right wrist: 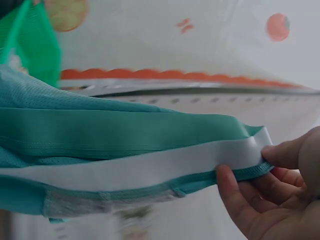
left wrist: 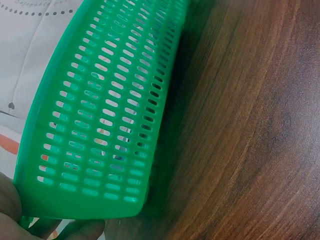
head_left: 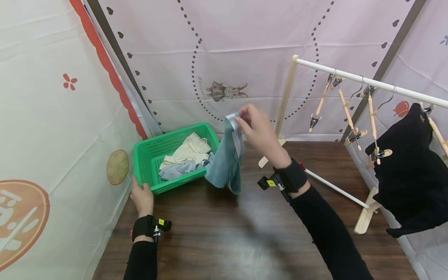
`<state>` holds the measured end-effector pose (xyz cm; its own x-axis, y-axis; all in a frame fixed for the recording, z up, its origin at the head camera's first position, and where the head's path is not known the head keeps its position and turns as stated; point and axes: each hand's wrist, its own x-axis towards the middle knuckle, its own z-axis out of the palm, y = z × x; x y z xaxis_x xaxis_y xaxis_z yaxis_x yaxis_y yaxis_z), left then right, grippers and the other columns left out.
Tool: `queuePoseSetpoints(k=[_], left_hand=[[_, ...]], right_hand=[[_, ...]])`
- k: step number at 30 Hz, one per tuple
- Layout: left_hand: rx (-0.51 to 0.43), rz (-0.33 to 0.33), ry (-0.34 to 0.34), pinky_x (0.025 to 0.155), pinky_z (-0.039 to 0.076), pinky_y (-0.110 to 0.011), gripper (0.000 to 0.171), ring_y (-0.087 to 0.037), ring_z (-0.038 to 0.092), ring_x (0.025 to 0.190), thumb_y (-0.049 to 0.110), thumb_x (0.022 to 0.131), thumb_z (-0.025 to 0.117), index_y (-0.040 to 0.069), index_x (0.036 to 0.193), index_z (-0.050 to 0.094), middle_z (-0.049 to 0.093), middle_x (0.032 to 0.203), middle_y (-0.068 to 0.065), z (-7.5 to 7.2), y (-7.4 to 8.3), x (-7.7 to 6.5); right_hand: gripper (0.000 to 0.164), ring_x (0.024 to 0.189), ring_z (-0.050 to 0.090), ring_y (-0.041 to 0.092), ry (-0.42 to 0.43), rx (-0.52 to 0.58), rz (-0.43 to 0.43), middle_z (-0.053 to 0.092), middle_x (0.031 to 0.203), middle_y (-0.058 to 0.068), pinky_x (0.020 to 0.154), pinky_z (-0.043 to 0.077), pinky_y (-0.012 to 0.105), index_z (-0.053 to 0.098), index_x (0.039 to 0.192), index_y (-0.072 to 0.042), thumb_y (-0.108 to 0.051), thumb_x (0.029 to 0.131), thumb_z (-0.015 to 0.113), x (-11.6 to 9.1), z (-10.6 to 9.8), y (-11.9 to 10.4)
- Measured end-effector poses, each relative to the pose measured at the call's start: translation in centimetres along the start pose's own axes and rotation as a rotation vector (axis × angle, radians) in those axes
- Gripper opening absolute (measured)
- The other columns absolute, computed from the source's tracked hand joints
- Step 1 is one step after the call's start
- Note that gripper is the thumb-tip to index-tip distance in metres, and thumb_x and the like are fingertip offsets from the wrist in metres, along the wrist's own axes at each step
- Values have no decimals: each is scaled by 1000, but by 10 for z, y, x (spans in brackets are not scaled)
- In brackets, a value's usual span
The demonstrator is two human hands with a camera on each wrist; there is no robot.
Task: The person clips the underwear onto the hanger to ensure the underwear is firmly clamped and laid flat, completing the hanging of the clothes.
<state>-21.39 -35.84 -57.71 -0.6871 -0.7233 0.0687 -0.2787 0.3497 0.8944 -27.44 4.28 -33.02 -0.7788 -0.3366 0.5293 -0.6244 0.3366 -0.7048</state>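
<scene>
My right hand (head_left: 259,130) pinches the white-lined waistband of a pair of teal underpants (head_left: 224,159), which hang down in front of the basket's right end. Up close in the right wrist view, thumb and fingers grip one end of the elastic band (right wrist: 200,159), and a grey patch shows along its lower edge. At the near left corner of the green plastic basket (head_left: 182,184), my left hand (head_left: 142,198) holds the end wall. The left wrist view shows its fingers around the basket's rim (left wrist: 30,145). Cream cloth (head_left: 189,149) and pale blue cloth (head_left: 180,169) lie inside the basket.
On the right stands a rack with a white rail (head_left: 350,76) and wooden legs. Several wooden clip hangers (head_left: 344,105) hang from it, and a black garment (head_left: 409,171) is clipped at the right. Printed curtains (head_left: 245,31) surround the dark wooden surface (head_left: 227,237).
</scene>
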Motion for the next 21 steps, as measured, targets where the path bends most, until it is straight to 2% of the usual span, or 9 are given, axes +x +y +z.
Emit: queuePoseSetpoints(k=[3, 8, 12, 17, 21], left_hand=[[0, -1, -1, 122, 24, -47, 60, -30, 24, 152, 10, 106, 35, 9, 163, 16, 24, 166, -15, 0, 0, 1], [3, -14, -9, 123, 24, -47, 60, -30, 24, 152, 10, 107, 34, 9, 163, 15, 22, 166, -14, 0, 1, 3], [2, -13, -10, 123, 24, -47, 60, -29, 23, 152, 10, 107, 35, 9, 163, 14, 21, 167, -14, 0, 2, 3], [-4, -12, -16, 123, 24, -47, 60, -30, 23, 152, 10, 107, 35, 8, 163, 14, 22, 166, -15, -1, 2, 2], [19, -19, -39, 122, 24, -49, 60, -32, 23, 152, 11, 107, 34, 9, 163, 12, 21, 166, -17, -3, 1, 3]], right_hand=[[17, 86, 69, 25, -49, -68, 88, 71, 107, 18, 72, 58, 35, 56, 114, 2, -10, 104, 59, -21, 11, 39], [17, 69, 60, 20, -125, -184, 272, 69, 95, 14, 59, 48, 30, 58, 112, -1, -16, 104, 59, -61, 35, 111], [17, 74, 60, 21, -140, -187, 417, 66, 91, 14, 64, 48, 31, 58, 110, 0, -14, 103, 60, -85, 47, 156], [24, 92, 67, 30, -136, -158, 527, 68, 103, 19, 77, 54, 39, 58, 121, 3, -14, 103, 59, -103, 52, 191], [37, 105, 65, 38, -165, -162, 528, 67, 116, 25, 86, 54, 47, 55, 133, 5, -15, 102, 60, -111, 51, 202]])
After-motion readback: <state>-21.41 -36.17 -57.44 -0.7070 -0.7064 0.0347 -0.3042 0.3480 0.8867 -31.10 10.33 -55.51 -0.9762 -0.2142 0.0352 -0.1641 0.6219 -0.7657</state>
